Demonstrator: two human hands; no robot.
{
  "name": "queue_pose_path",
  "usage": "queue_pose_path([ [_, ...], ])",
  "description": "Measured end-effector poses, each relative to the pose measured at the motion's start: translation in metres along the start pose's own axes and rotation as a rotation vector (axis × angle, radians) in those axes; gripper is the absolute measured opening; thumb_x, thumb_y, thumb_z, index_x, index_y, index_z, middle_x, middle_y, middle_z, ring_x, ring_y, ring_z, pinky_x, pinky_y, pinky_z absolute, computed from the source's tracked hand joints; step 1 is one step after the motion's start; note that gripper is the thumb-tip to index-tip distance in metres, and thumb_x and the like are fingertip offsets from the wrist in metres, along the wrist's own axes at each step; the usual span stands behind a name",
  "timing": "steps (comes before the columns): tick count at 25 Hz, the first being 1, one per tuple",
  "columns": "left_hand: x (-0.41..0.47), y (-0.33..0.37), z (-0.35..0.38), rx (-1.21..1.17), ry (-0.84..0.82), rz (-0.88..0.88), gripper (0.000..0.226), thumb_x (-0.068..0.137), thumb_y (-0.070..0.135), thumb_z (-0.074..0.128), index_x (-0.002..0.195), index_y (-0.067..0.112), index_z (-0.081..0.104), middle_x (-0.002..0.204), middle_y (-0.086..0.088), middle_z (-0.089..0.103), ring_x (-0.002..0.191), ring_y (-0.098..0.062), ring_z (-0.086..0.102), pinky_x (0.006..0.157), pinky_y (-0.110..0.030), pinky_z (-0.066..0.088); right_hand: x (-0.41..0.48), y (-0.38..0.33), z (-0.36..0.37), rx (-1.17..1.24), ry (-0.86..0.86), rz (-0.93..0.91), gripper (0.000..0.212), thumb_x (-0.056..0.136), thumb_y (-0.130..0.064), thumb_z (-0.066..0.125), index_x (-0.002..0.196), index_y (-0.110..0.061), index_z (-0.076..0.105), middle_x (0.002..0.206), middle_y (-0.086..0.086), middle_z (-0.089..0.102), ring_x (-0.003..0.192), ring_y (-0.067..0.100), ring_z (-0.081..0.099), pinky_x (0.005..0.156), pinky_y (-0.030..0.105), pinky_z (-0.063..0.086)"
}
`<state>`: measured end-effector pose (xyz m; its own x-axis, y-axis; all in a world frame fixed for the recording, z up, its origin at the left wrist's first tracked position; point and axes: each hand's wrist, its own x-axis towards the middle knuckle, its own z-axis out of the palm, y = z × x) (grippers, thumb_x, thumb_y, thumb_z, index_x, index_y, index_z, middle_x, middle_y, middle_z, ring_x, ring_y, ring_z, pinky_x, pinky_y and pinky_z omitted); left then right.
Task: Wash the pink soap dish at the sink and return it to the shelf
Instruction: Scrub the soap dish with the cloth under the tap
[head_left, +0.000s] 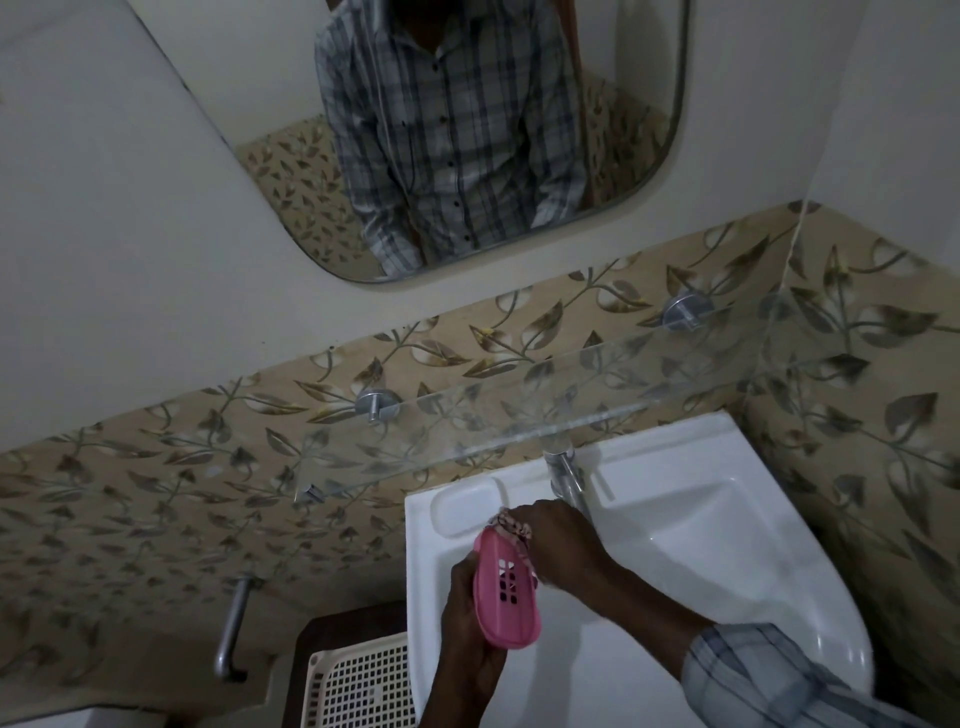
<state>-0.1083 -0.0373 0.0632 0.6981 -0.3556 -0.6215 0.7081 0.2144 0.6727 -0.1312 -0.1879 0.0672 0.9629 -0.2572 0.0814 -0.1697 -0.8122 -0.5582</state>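
Note:
The pink soap dish (506, 597) has a slotted base and is held bottom up over the left rim of the white sink (701, 545). My left hand (467, 639) grips it from below and from the left. My right hand (556, 540) presses a patterned cloth (511, 522) against the dish's far end. The glass shelf (519, 421) runs along the wall above the sink with nothing on it. A chrome tap (563, 473) stands just behind my right hand; I see no water running.
A mirror (467, 130) hangs above the shelf and reflects a checked shirt. Leaf-patterned tiles cover the wall. A chrome pipe (234, 634) juts from the wall at left. A cream plastic basket (358, 686) sits below the sink's left edge.

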Motion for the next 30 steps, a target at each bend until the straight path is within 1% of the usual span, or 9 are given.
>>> queue_pose_path([
  [2, -0.001, 0.004, 0.006, -0.019, -0.027, 0.008, 0.038, 0.104, 0.03, 0.038, 0.116, 0.005, 0.064, 0.088, -0.021, 0.073, 0.076, -0.033, 0.069, 0.069, -0.043, 0.058, -0.001, -0.001, -0.008, 0.066, -0.023, 0.0, 0.021, 0.099, -0.017, 0.065, 0.116, -0.013, 0.076, 0.108, 0.009, 0.079, 0.103, 0.025, 0.073, 0.081, 0.029, 0.052],
  [6, 0.002, 0.002, 0.012, 0.004, 0.015, 0.048, 0.046, 0.086, 0.032, 0.054, 0.123, 0.006, 0.061, 0.116, -0.023, 0.066, 0.107, -0.037, 0.061, 0.097, -0.053, 0.049, -0.013, -0.017, 0.004, -0.013, 0.033, -0.105, 0.066, 0.066, 0.0, 0.088, 0.128, -0.015, 0.072, 0.109, 0.006, 0.078, 0.094, 0.025, 0.075, 0.072, 0.029, 0.063],
  [10, 0.007, -0.006, 0.004, 0.031, 0.045, 0.024, 0.04, 0.103, 0.033, 0.038, 0.116, 0.005, 0.064, 0.089, -0.017, 0.072, 0.087, -0.034, 0.064, 0.072, -0.041, 0.056, -0.006, -0.008, -0.012, 0.082, -0.044, 0.231, 0.022, 0.1, -0.011, 0.056, 0.115, -0.006, 0.07, 0.115, 0.014, 0.076, 0.112, 0.031, 0.071, 0.089, 0.034, 0.055],
  [13, 0.011, 0.001, 0.012, 0.121, 0.084, -0.002, 0.029, 0.101, 0.029, 0.046, 0.101, 0.006, 0.063, 0.072, -0.009, 0.075, 0.093, -0.033, 0.062, 0.056, -0.03, 0.059, -0.008, -0.017, -0.018, 0.293, 0.036, 0.137, 0.023, 0.101, -0.016, 0.061, 0.117, -0.014, 0.077, 0.114, 0.006, 0.08, 0.11, 0.022, 0.074, 0.093, 0.027, 0.055],
  [17, 0.009, 0.017, 0.006, 0.255, -0.009, 0.027, 0.092, 0.034, 0.078, 0.078, 0.102, 0.018, 0.063, 0.086, 0.002, 0.068, 0.083, -0.013, 0.064, 0.068, -0.026, 0.056, -0.067, -0.036, 0.005, 0.106, 0.116, -0.333, 0.056, 0.063, -0.004, 0.083, 0.116, -0.022, 0.08, 0.111, -0.002, 0.081, 0.097, 0.019, 0.076, 0.08, 0.025, 0.066],
  [20, 0.023, 0.028, 0.001, -0.049, -0.045, -0.069, 0.088, 0.07, 0.052, 0.071, 0.139, 0.002, 0.05, 0.1, -0.02, 0.065, 0.087, -0.031, 0.064, 0.075, -0.042, 0.058, -0.064, 0.019, 0.019, 0.056, 0.173, -0.376, 0.055, 0.061, 0.004, 0.082, 0.111, -0.019, 0.08, 0.105, 0.0, 0.081, 0.089, 0.019, 0.074, 0.075, 0.033, 0.068],
  [24, 0.025, 0.022, 0.009, -0.134, -0.092, -0.08, 0.061, 0.086, 0.039, 0.054, 0.129, -0.004, 0.056, 0.1, -0.027, 0.066, 0.086, -0.037, 0.064, 0.069, -0.042, 0.06, -0.01, 0.035, 0.006, 0.347, 0.191, 0.062, 0.038, 0.089, -0.004, 0.073, 0.123, -0.02, 0.076, 0.106, 0.005, 0.079, 0.098, 0.024, 0.072, 0.086, 0.043, 0.063],
  [27, 0.025, 0.023, 0.015, -0.102, -0.007, -0.007, 0.053, 0.092, 0.038, 0.052, 0.125, -0.003, 0.055, 0.1, -0.023, 0.062, 0.087, -0.034, 0.061, 0.072, -0.042, 0.058, -0.008, 0.007, 0.017, 0.237, 0.169, 0.027, 0.026, 0.086, 0.0, 0.077, 0.108, -0.015, 0.081, 0.09, 0.01, 0.081, 0.085, 0.03, 0.076, 0.073, 0.038, 0.064],
  [30, 0.028, 0.031, 0.009, -0.091, 0.06, -0.019, 0.048, 0.098, 0.04, 0.045, 0.121, 0.0, 0.058, 0.097, -0.024, 0.065, 0.086, -0.034, 0.062, 0.074, -0.042, 0.054, -0.045, -0.002, 0.009, 0.228, -0.102, -0.017, 0.022, 0.088, -0.006, 0.07, 0.103, -0.016, 0.082, 0.094, 0.009, 0.082, 0.09, 0.027, 0.077, 0.074, 0.029, 0.057],
])
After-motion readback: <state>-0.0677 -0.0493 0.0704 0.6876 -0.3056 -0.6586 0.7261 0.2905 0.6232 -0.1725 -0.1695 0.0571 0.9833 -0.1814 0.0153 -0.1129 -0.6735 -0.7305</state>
